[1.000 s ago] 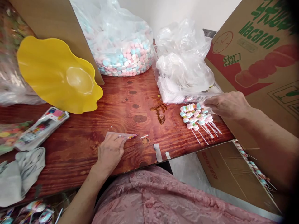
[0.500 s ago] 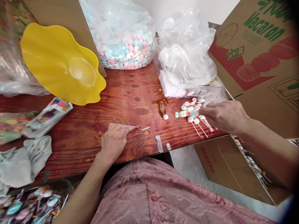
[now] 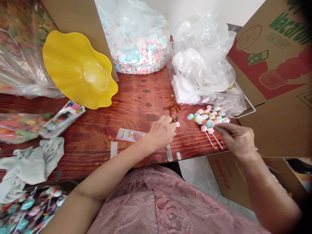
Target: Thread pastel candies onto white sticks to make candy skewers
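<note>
Landmark: clear tray (image 3: 212, 94) | candy sticks (image 3: 207, 119): piled just in front of tray | right hand (image 3: 237, 139): fingertips at pile, whether they grip a stick I cannot tell | left hand (image 3: 161, 132): bent fingers by brown strips (image 3: 172, 108), left-front of tray, grasp hidden | printed packet (image 3: 128, 135): farther left

The reddish-brown wooden table (image 3: 136, 113) (its dark knots exposed mid-board) is occupied far centre by a bag of pastel candies (image 3: 143, 57) and far right by a clear plastic tray (image 3: 212, 97). Candy sticks (image 3: 207, 117) are heaped at right, brown strips (image 3: 172, 108) scattered left of them. Near left, a grey cloth (image 3: 31, 162) is crumpled.
</note>
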A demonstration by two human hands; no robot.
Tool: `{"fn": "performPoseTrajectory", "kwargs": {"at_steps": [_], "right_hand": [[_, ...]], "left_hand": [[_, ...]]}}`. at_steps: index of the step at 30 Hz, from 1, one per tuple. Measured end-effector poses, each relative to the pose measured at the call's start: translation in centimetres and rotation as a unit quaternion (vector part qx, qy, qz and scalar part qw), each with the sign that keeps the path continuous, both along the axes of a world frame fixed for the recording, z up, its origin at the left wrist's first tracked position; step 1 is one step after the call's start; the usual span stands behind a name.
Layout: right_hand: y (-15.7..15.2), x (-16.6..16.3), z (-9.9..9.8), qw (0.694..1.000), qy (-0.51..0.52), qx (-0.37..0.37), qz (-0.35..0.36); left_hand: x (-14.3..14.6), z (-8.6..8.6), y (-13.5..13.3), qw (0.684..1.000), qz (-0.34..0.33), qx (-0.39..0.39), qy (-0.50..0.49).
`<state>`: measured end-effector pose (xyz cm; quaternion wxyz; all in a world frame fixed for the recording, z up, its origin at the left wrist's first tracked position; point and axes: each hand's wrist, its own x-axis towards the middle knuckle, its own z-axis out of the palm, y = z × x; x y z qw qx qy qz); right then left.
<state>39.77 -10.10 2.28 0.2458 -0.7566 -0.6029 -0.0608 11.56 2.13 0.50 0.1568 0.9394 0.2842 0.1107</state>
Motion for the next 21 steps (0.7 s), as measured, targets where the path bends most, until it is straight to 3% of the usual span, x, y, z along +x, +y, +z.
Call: {"fn": "performPoseTrajectory", "kwargs": {"at_steps": [4,7,9,11,13,16,18,21], "right_hand": [[-2.7,-1.9,-4.1,0.965,0.233,0.094,-0.070],[-4.1,-2.8,-5.9,0.935,0.314,0.121,-0.107],[-4.8,-3.2,-6.4,0.924,0.344,0.126,-0.107],[-5.3,-3.5,-6.6,0.918,0.360,0.128,-0.100],[-5.4,-4.1,-6.8,0.919,0.365,0.124,-0.084],[-4.9,-5.6,-7.1,0.931,0.343,0.120,-0.043],[-4.4,-6.7,-7.2,0.941,0.313,0.125,-0.015],[-3.9,-8.1,-7.2,0.966,0.229,0.111,0.051]], "left_hand": [[6.7,-2.6,2.4,0.994,-0.072,0.004,0.079],[7.9,-3.4,3.5,0.993,-0.091,-0.008,0.071],[7.5,-3.0,3.7,0.996,-0.079,-0.046,-0.003],[6.5,-2.2,3.3,0.981,-0.056,-0.139,-0.124],[5.5,-1.6,2.3,0.932,-0.037,-0.271,-0.240],[4.0,-1.3,0.1,0.838,-0.018,-0.431,-0.334],[3.0,-1.5,-1.1,0.809,0.006,-0.461,-0.365],[1.1,-2.0,-2.3,0.837,0.047,-0.390,-0.381]]}}
